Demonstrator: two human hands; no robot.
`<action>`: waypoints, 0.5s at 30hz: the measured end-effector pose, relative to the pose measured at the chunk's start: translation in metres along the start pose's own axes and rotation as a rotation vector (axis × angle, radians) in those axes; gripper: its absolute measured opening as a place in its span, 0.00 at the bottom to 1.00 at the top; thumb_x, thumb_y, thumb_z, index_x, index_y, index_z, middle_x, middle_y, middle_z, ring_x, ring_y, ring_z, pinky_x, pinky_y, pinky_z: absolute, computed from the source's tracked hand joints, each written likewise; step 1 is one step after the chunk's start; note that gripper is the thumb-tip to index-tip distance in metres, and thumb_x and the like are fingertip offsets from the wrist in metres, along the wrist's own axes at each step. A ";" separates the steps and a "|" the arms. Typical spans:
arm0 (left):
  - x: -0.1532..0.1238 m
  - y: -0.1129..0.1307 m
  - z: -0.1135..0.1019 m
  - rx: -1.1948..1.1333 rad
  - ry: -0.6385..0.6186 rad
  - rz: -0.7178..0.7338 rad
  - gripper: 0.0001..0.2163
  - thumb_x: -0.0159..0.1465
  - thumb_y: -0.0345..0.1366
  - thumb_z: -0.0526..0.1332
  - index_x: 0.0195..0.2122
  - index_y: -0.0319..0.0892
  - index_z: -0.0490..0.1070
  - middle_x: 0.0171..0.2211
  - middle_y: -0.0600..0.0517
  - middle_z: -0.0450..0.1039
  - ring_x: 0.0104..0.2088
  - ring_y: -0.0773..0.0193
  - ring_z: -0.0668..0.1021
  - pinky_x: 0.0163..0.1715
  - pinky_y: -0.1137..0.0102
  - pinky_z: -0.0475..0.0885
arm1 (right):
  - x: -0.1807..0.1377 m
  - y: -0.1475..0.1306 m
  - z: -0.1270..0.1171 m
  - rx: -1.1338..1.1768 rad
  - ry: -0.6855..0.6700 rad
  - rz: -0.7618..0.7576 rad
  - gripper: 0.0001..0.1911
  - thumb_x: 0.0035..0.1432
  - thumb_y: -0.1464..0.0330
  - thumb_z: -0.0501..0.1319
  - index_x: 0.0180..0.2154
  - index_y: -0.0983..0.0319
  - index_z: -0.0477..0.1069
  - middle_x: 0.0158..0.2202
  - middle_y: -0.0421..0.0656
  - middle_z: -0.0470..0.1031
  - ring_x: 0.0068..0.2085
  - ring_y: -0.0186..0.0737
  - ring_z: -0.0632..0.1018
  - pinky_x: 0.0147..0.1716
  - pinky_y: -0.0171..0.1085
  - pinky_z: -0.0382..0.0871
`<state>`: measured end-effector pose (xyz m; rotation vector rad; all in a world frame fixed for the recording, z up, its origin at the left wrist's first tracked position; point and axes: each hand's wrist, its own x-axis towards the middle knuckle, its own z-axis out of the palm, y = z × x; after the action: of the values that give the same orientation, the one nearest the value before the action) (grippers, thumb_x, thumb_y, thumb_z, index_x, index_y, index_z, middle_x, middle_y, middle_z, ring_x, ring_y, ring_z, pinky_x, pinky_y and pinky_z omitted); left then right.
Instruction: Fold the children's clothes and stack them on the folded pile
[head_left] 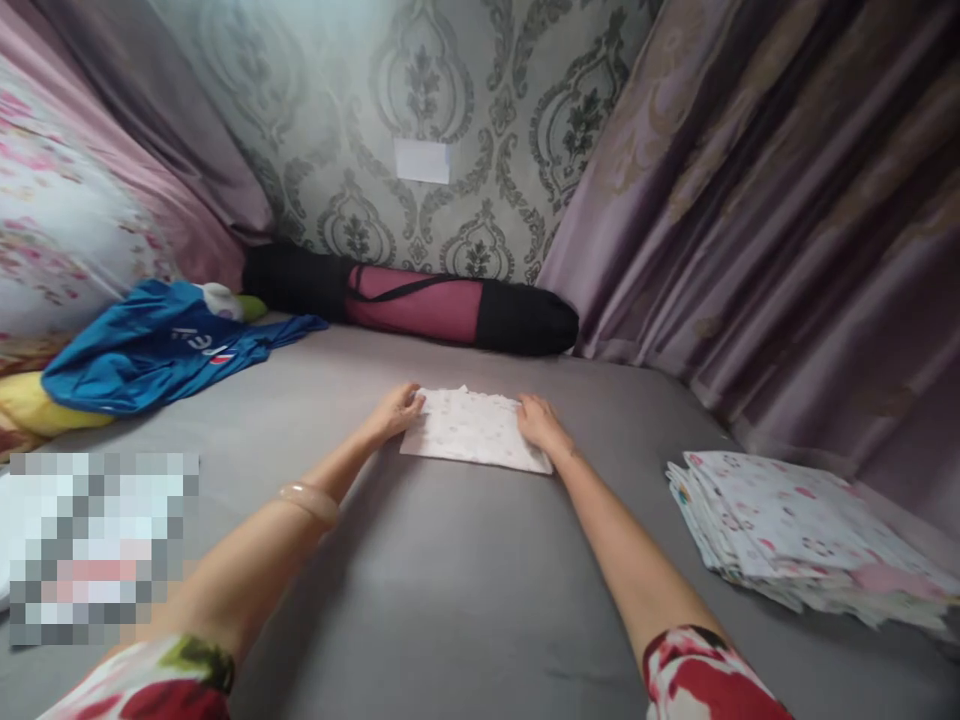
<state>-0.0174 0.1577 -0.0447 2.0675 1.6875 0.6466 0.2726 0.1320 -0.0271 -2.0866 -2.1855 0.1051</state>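
A folded white cloth [474, 430] with a faint small print lies flat on the grey sheet in front of me, its far edge a little ruffled. At its far left corner is my left hand [399, 412], fingers closed on the edge. My right hand [540, 422] grips the opposite far corner, with its fingers curled over the fabric. Both arms reach straight forward, and the left one wears a pale bangle [309, 502]. The fingertips are partly hidden at the cloth's edges.
To the right sits a stack of folded printed cloths [810, 530]. At left lie a blue garment [161, 345], a yellow item [45, 415] and a blurred-out object [105, 545]. A long black and maroon bag [416, 303] lies along the wall, beside curtains [712, 200].
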 end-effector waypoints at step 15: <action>0.066 0.006 -0.017 0.055 -0.369 -0.006 0.21 0.48 0.46 0.62 0.41 0.39 0.74 0.38 0.47 0.78 0.39 0.55 0.77 0.34 0.71 0.70 | 0.039 0.059 -0.020 0.247 -0.289 0.079 0.15 0.54 0.70 0.64 0.44 0.64 0.76 0.41 0.45 0.79 0.39 0.38 0.77 0.37 0.31 0.67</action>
<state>-0.0119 0.2213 -0.0204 2.0638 1.5114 0.1989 0.3319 0.1731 -0.0132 -2.1234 -2.1029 0.6863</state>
